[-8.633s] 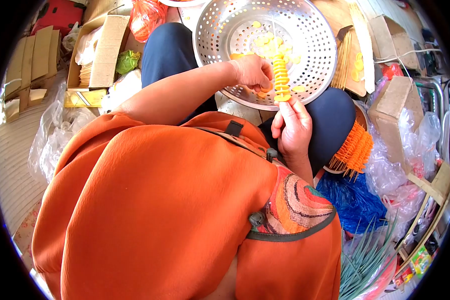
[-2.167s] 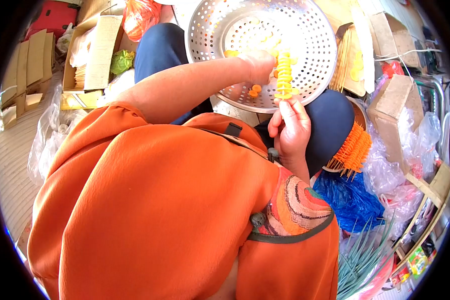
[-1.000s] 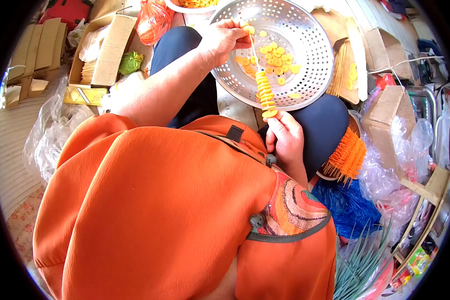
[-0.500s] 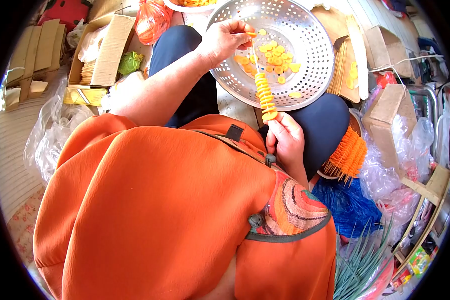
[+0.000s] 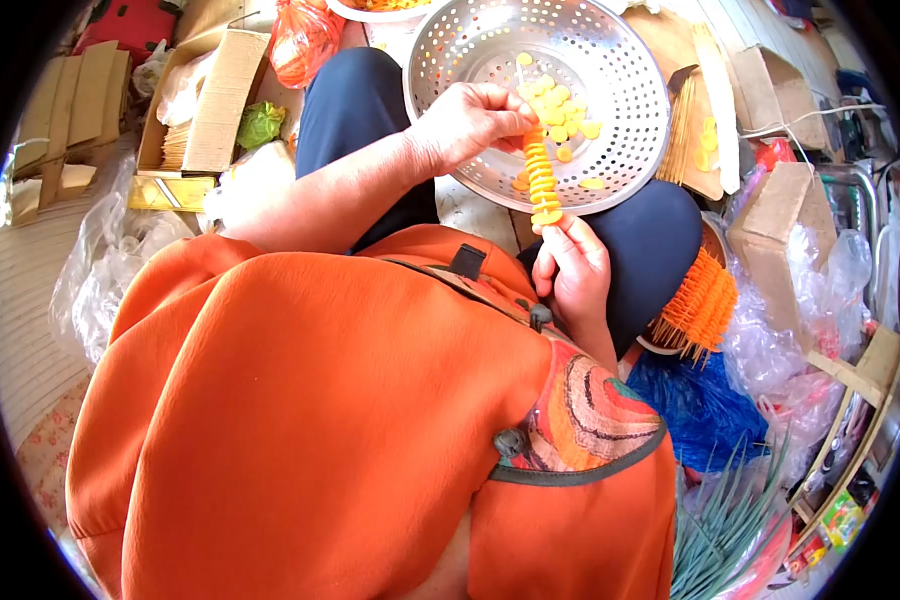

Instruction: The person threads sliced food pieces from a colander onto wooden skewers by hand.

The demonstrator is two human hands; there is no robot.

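Note:
My right hand [image 5: 576, 268] pinches the lower end of a skewer threaded with a stack of orange-yellow round slices [image 5: 542, 178]. At the top of that stack my left hand [image 5: 475, 125] has its fingers closed around the skewer; whether a single slice is between them is hidden. The skewer's thin upper part pokes out above the left fingers. Behind the skewer is a large perforated metal colander [image 5: 625, 95], with loose slices [image 5: 560, 108] lying inside it. The near rim of the colander is close to the skewered stack.
Beside my right knee stands a bundle of skewered orange pieces [image 5: 698, 305]. Thin sticks [image 5: 680, 130] lie on a board [image 5: 667, 42] at the colander's right. Cardboard boxes [image 5: 225, 100], a red bag [image 5: 305, 42], a blue bag [image 5: 695, 400] and long green leaves [image 5: 725, 535] lie around.
My left hand has moved down and right, from the skewer's upper tip, where it held a slice, to the top of the stack. My right hand has stayed nearly in place, holding the lower end.

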